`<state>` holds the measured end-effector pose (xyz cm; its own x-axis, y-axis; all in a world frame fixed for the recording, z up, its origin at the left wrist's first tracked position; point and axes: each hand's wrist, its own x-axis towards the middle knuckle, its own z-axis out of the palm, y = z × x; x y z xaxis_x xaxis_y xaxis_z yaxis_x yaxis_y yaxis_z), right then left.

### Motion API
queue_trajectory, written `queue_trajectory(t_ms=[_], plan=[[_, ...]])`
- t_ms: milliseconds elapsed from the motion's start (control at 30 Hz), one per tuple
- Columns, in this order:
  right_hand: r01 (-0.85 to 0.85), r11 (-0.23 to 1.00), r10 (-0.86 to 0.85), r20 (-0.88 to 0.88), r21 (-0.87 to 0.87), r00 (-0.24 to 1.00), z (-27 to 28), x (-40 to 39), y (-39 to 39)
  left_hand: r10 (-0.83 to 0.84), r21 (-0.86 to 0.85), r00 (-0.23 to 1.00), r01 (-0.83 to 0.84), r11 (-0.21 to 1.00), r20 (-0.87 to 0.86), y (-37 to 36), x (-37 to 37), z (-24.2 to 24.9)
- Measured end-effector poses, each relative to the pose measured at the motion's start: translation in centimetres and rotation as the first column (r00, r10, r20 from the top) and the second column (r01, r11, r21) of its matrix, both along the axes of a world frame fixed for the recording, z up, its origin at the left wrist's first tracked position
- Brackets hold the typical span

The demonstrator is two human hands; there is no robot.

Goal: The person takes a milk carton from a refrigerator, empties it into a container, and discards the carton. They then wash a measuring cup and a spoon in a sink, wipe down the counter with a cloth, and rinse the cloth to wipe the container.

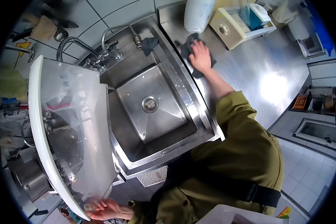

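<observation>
My right hand (200, 56) presses down on a dark grey cloth (198, 72) bunched on the steel counter (242, 71), right of the sink. Its fingers rest over the cloth. At the lower left, my left hand (105, 210) has its fingers curled at the near end of a clear plastic panel with a white rim (41, 138). Part of its grip is hidden by the rim. Between the hands lies a steel sink (132, 89) with a round drain strainer (150, 104) and a few small scraps in it.
Two curved taps (82, 44) stand behind the sink, with another dark cloth (150, 45) on its back corner. A white plastic bottle or roll (198, 16) and a cream container (233, 30) stand at the counter's back. Metal pots (30, 179) are at the left.
</observation>
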<state>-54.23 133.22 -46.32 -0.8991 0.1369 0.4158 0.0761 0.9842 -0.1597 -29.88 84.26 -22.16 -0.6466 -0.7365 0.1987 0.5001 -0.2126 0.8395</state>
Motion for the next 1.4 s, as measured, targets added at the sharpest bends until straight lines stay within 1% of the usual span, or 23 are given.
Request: queue_trajectory(t_ms=[100, 200, 267, 367, 433, 467, 567, 633, 733, 867, 900, 1000, 1033, 1067, 1100, 1133, 1167, 1233, 1267, 1300, 1333, 1367, 1400], plan=[[-0.167, 0.986, 0.167, -0.018, -0.019, 0.986, 0.5, -1.9, -3.2, -0.101, -0.008, 0.992, 0.101, 0.995, -0.081, -0.8, 0.5, -0.7], [-0.118, 0.993, 0.118, -0.081, 0.011, 0.99, -0.6, -8.5, -3.7, 0.061, 0.068, 0.998, -0.062, 0.996, 0.01, 1.2, 0.0, 0.8], [-0.018, 1.0, 0.018, -0.1, 0.002, 0.995, -1.2, -13.0, -4.0, 0.01, 0.036, 0.999, -0.009, 0.999, -0.031, 1.2, 0.5, 0.7], [-0.014, 0.999, 0.018, -0.099, 0.04, 0.995, -1.2, -15.2, -4.3, -0.043, -0.036, 0.999, 0.042, 0.998, -0.026, 0.8, 1.6, 0.6], [-0.31, 0.942, 0.311, 0.011, 0.127, 0.95, -1.2, -12.8, -3.8, -0.089, -0.079, 0.996, 0.089, 0.993, -0.002, 1.3, 1.6, 0.2], [-0.445, 0.881, 0.442, 0.059, 0.159, 0.895, -0.2, -11.6, -3.8, -0.038, -0.002, 0.999, 0.038, 0.999, -0.001, 2.2, 1.4, 0.2], [-0.581, 0.804, 0.568, 0.132, 0.123, 0.813, 1.1, -4.6, -4.7, -0.089, -0.012, 0.996, 0.089, 0.996, -0.015, 2.0, 1.9, -1.1], [-0.574, 0.816, 0.567, 0.098, 0.069, 0.818, 2.0, 0.4, -5.1, -0.139, -0.036, 0.99, 0.139, 0.99, -0.007, 2.3, 2.1, -1.4], [-0.565, 0.824, 0.566, 0.091, -0.034, 0.819, 3.1, 8.8, -5.8, -0.344, -0.054, 0.939, 0.344, 0.938, -0.005, 1.4, 2.3, -2.0], [-0.511, 0.841, 0.533, 0.11, -0.18, 0.839, 3.8, 19.3, -6.8, -0.334, 0.04, 0.942, 0.332, 0.942, 0.041, 1.7, 2.4, -2.8], [-0.506, 0.83, 0.534, 0.073, -0.234, 0.843, 3.8, 21.3, -6.8, -0.313, 0.137, 0.949, 0.308, 0.941, 0.018, 2.1, 2.4, -2.7], [-0.515, 0.785, 0.516, -0.098, -0.345, 0.851, 2.8, 26.1, -6.3, -0.408, 0.098, 0.912, 0.41, 0.907, -0.039, 1.1, 2.5, -3.3], [-0.489, 0.767, 0.482, -0.13, -0.415, 0.866, 3.0, 26.8, -6.1, -0.358, 0.085, 0.933, 0.36, 0.929, -0.039, 1.4, 2.2, -3.3], [-0.349, 0.657, 0.383, -0.102, -0.668, 0.918, 3.3, 27.3, -5.7, -0.372, 0.085, 0.928, 0.374, 0.924, -0.034, 1.7, 2.0, -3.0], [-0.19, 0.476, 0.295, -0.048, -0.858, 0.954, 3.7, 27.4, -5.1, -0.384, 0.087, 0.923, 0.386, 0.919, -0.032, 2.0, 1.8, -2.8], [-0.175, 0.367, 0.16, -0.124, -0.914, 0.979, 4.8, 26.8, -4.5, -0.367, 0.095, 0.93, 0.367, 0.925, -0.026, 2.4, 1.7, -2.6], [-0.225, 0.533, 0.125, -0.186, -0.816, 0.974, 6.4, 26.3, -3.6, -0.348, 0.102, 0.937, 0.348, 0.932, -0.019, 2.8, 1.7, -2.5], [-0.232, 0.843, 0.154, -0.195, -0.486, 0.969, 5.5, 24.8, -3.4, -0.294, 0.115, 0.956, 0.291, 0.95, 0.012, 4.0, 1.1, -2.5], [-0.257, 0.874, 0.266, -0.036, -0.412, 0.963, 4.3, 24.3, -3.9, -0.259, 0.12, 0.965, 0.253, 0.96, 0.036, 4.6, 0.8, -2.6], [-0.256, 0.954, 0.26, 0.003, -0.158, 0.966, 3.4, 24.0, -4.2, -0.227, 0.125, 0.973, 0.219, 0.968, 0.053, 5.2, 0.3, -2.7], [-0.278, 0.943, 0.282, -0.001, -0.182, 0.959, 3.1, 22.5, -3.9, -0.277, 0.077, 0.958, 0.271, 0.959, 0.075, 5.6, 0.0, -2.7], [-0.301, 0.933, 0.306, -0.004, -0.197, 0.952, 3.1, 20.9, -3.0, -0.438, 0.072, 0.898, 0.44, 0.895, -0.046, 6.4, -0.5, -2.8], [-0.317, 0.932, 0.316, -0.039, -0.173, 0.948, 2.9, 18.6, -1.9, -0.423, 0.078, 0.905, 0.425, 0.902, -0.045, 7.4, -0.9, -3.5]])
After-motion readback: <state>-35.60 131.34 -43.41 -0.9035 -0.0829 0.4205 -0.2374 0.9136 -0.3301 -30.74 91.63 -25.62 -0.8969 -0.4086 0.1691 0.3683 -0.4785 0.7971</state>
